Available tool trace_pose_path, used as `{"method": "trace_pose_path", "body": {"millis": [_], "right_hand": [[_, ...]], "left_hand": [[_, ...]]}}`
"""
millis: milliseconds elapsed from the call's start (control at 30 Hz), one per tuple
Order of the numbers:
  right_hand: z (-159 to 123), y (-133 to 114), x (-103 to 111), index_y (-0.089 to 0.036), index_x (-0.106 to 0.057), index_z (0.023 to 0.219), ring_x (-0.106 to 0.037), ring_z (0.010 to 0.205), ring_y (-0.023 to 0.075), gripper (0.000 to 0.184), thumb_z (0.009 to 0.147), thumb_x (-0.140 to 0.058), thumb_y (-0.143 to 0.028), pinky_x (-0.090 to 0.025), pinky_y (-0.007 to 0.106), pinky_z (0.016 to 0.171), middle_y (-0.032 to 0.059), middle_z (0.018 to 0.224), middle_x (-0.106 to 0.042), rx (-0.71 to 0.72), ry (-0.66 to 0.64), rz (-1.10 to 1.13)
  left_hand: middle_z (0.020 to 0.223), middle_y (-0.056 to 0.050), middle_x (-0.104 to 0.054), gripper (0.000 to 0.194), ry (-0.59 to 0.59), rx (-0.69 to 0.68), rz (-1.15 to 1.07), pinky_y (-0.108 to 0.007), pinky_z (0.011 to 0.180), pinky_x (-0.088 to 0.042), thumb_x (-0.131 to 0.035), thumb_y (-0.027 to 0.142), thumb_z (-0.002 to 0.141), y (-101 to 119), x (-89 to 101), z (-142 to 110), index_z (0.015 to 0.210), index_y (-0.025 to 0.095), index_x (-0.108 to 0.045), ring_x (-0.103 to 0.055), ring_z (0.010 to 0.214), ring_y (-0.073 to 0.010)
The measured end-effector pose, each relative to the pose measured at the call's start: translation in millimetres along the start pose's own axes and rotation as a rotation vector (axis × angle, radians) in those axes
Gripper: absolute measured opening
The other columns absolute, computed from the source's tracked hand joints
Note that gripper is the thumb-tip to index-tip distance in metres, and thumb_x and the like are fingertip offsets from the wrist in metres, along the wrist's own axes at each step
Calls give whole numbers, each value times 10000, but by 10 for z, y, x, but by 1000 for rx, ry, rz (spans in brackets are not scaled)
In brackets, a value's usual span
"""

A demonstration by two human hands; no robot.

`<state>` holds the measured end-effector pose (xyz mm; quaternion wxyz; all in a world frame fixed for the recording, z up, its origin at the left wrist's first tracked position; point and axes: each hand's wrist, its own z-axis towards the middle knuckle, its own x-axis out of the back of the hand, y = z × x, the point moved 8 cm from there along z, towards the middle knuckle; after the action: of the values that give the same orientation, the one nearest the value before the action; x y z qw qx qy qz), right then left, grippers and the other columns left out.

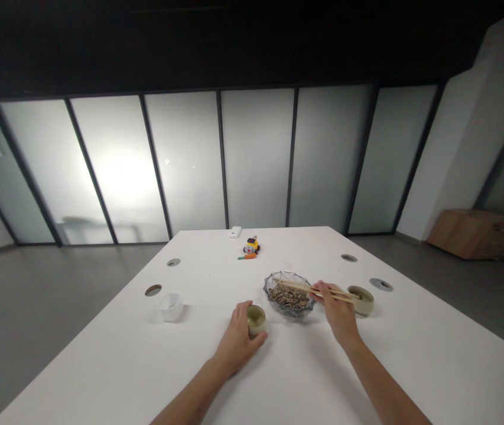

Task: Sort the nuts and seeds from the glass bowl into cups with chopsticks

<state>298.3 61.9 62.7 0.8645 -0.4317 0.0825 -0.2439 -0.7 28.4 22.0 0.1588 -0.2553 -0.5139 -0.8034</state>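
Observation:
My left hand (236,337) is wrapped round a small greenish cup (256,319) standing on the white table (305,378). My right hand (337,310) holds a pair of wooden chopsticks (305,287). Their tips reach left over a glass bowl (289,293) filled with dark seeds. A second small greenish cup (361,299) stands just right of my right hand.
A small white square container (170,306) sits left of my hands. Farther back lie a yellow toy (252,244), a little orange carrot (247,257) and a white box (234,232). Round cable holes dot the tabletop. Frosted glass panels stand behind; a wooden bench (477,233) is at right.

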Motion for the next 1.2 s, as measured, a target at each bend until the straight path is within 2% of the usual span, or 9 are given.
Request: {"method": "trace_pose_path", "body": {"millis": [67, 167, 267, 367, 533, 667, 833, 1033, 1200], "right_hand": [[13, 68, 21, -223, -710, 826, -766, 815, 269, 437, 942, -612, -632, -673, 487, 748, 92, 861, -770, -111, 30, 221], [3, 123, -19, -220, -724, 781, -763, 797, 254, 391, 797, -810, -601, -682, 450, 735, 60, 826, -769, -295, 14, 521], [-41, 64, -118, -215, -724, 735, -755, 757, 244, 399, 719, -878, -584, -681, 416, 693, 51, 790, -767, -409, -86, 585], [-99, -35, -229, -207, -715, 716, -744, 733, 247, 436, 727, -856, -619, -676, 403, 648, 56, 758, -750, -449, -196, 553], [-53, -85, -112, -209, -710, 736, -727, 690, 240, 487, 798, -752, -690, -648, 378, 576, 75, 802, -749, -300, -88, 346], [-35, -81, -30, -226, -718, 778, -695, 588, 232, 456, 860, -684, -674, -627, 414, 591, 88, 785, -757, -170, -49, 131], [-113, -296, -99, -237, -755, 798, -721, 783, 276, 512, 921, -579, -703, -597, 434, 758, 107, 838, -773, 23, -103, -128], [-208, -316, -244, -232, -781, 822, -720, 823, 279, 535, 890, -620, -738, -592, 429, 803, 103, 871, -784, 9, -192, -54], [-230, -282, -270, -235, -786, 807, -729, 855, 295, 535, 885, -627, -739, -595, 468, 862, 111, 880, -794, 22, -191, -47]], "left_hand": [[1419, -147, -535, 694, 0, 6, -2, -473, 1206, -381, -719, 259, 812, -8, -2, 2, 1443, 188, -440, -508, 1364, -298], [1426, -148, -530, 702, -6, 13, -4, -474, 1220, -365, -726, 250, 803, -8, -4, 3, 1441, 190, -438, -503, 1372, -296], [1423, -148, -533, 700, -4, 6, -7, -474, 1220, -366, -730, 242, 797, 10, 1, 1, 1431, 190, -439, -508, 1364, -292], [1416, -145, -536, 683, 5, -2, -14, -466, 1212, -376, -726, 238, 799, 28, 10, -2, 1420, 193, -446, -517, 1347, -286], [1408, -140, -537, 677, -4, 15, -8, -470, 1207, -383, -722, 251, 803, 26, 8, -1, 1419, 200, -446, -519, 1338, -287], [1409, -145, -538, 685, -5, 13, -10, -480, 1209, -382, -722, 253, 803, 18, 7, 1, 1426, 199, -443, -515, 1343, -295], [1407, -143, -543, 684, 5, -2, -10, -478, 1192, -401, -723, 256, 809, 11, 8, 1, 1431, 200, -444, -525, 1332, -295], [1410, -153, -534, 676, -8, 5, 2, -479, 1197, -393, -717, 258, 814, 19, -3, 3, 1427, 185, -442, -515, 1341, -297], [1410, -145, -537, 675, 5, -3, -3, -469, 1190, -402, -722, 254, 809, 26, 2, 6, 1424, 197, -451, -524, 1333, -291]]}}
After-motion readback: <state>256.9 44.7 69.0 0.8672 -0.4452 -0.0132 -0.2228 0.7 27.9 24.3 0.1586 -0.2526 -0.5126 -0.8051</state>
